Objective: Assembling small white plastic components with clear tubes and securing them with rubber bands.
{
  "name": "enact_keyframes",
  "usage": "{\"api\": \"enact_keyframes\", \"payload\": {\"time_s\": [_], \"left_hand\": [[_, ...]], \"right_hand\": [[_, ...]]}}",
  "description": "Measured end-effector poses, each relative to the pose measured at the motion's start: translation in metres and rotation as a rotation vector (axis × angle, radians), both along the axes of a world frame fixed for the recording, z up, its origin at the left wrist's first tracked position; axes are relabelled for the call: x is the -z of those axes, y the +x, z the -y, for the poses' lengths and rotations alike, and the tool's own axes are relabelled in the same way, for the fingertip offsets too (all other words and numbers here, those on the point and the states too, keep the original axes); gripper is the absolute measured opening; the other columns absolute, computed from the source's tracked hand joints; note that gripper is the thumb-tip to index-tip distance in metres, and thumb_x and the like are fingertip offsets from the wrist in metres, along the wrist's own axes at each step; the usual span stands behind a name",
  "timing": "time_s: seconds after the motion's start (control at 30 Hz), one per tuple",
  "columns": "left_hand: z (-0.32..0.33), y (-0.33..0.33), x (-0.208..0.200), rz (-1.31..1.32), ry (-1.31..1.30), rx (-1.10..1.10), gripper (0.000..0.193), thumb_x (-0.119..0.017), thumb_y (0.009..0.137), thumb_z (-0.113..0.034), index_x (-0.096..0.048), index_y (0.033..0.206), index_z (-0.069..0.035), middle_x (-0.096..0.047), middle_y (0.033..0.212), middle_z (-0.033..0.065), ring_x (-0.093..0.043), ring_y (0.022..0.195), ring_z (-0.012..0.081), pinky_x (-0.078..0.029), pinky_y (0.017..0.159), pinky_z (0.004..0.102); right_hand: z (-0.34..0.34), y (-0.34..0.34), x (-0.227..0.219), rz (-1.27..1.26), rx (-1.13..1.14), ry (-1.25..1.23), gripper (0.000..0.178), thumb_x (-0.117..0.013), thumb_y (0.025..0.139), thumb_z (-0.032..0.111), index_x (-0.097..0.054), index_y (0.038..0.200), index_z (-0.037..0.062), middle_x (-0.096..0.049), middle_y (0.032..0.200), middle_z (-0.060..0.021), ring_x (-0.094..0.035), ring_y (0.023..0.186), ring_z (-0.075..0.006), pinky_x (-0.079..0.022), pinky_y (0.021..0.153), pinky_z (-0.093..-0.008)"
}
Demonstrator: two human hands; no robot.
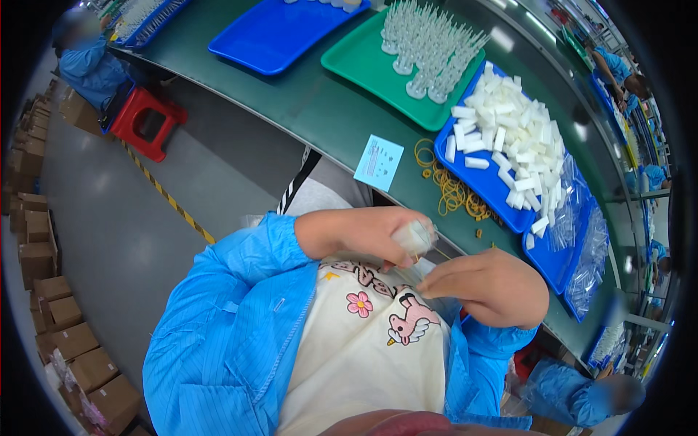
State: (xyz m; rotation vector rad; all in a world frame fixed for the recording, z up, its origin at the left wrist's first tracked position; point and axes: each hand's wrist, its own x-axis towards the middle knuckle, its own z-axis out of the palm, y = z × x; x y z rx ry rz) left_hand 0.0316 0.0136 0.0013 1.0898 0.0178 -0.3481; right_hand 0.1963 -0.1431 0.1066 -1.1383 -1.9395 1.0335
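Note:
My left hand (pixel 369 232) is closed around a white bundle wrapped in clear plastic (pixel 415 237), held in front of my chest. Close beside its lower end is my right hand (pixel 483 282), fingers pressed together and pointing at the bundle. Whatever those fingertips pinch is too small or hidden to make out. Loose yellow rubber bands (pixel 452 190) lie on the green table just beyond my hands. A blue tray (pixel 465 178) heaped with white rectangular blocks (pixel 509 123) stands past them. Clear plastic bags (pixel 587 254) are piled at the right.
A pale blue printed card (pixel 379 163) lies near the table edge (pixel 262 120). Farther back, a green tray (pixel 356 69) carries clear thin-stemmed plastic pieces (pixel 432 47), beside another blue tray (pixel 269 36). A red stool (pixel 156 120) stands left; a co-worker (pixel 571 392) sits at lower right.

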Motion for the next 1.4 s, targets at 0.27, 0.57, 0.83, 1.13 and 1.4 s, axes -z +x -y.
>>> {"api": "enact_keyframes", "payload": {"time_s": [0.27, 0.57, 0.83, 1.13, 1.4], "left_hand": [[0.007, -0.006, -0.021, 0.650, 0.022, -0.650, 0.042, -0.064, 0.084, -0.003, -0.041, 0.119, -0.011, -0.056, 0.092, 0.0066, -0.055, 0.081, 0.0153, -0.048, 0.066, 0.0312], [-0.012, -0.011, -0.060, 0.411, 1.136, -0.464, 0.095, -0.072, 0.072, -0.006, -0.017, 0.150, -0.013, -0.064, 0.100, 0.0166, -0.061, 0.090, 0.0378, -0.049, 0.075, 0.0437], [-0.032, -0.010, -0.056, 0.417, 1.095, -0.539, 0.075, -0.071, 0.074, -0.008, -0.032, 0.139, -0.012, -0.063, 0.100, 0.0156, -0.062, 0.087, 0.0316, -0.049, 0.078, 0.0408], [-0.185, 0.007, -0.055, 0.275, 0.603, -0.901, 0.044, -0.069, 0.085, -0.017, -0.047, 0.120, -0.005, -0.058, 0.103, 0.0035, -0.055, 0.091, 0.0113, -0.046, 0.079, 0.0264], [-0.388, 0.041, -0.037, 0.030, 1.338, -1.236, 0.049, -0.079, 0.073, -0.021, -0.061, 0.114, -0.001, -0.067, 0.097, 0.0112, -0.064, 0.085, 0.0200, -0.051, 0.077, 0.0321]], "right_hand": [[-0.014, -0.016, 0.090, -1.418, -0.149, 0.087, 0.037, -0.053, 0.080, -0.009, -0.064, 0.114, 0.0035, -0.062, 0.120, -0.0158, -0.063, 0.065, -0.0195, -0.044, 0.043, -0.0246], [-0.029, -0.062, 0.037, -0.229, 0.754, 0.118, 0.038, -0.072, 0.075, -0.001, -0.062, 0.112, 0.0012, -0.056, 0.117, -0.0141, -0.060, 0.086, -0.0181, -0.055, 0.059, -0.0264], [-0.054, -0.053, 0.033, -0.035, 0.790, 0.337, 0.032, -0.073, 0.070, 0.000, -0.062, 0.100, 0.0035, -0.054, 0.107, -0.0150, -0.057, 0.093, -0.0238, -0.050, 0.070, -0.0309], [-0.092, 0.009, 0.027, 0.241, 0.875, 0.472, 0.023, -0.069, 0.073, 0.004, -0.062, 0.096, 0.0021, -0.059, 0.100, -0.0152, -0.057, 0.097, -0.0317, -0.044, 0.086, -0.0383], [-0.146, 0.053, 0.028, 0.619, 0.937, 0.544, 0.036, -0.069, 0.073, 0.008, -0.059, 0.107, 0.0013, -0.058, 0.109, -0.0170, -0.056, 0.098, -0.0369, -0.045, 0.084, -0.0431]]}}
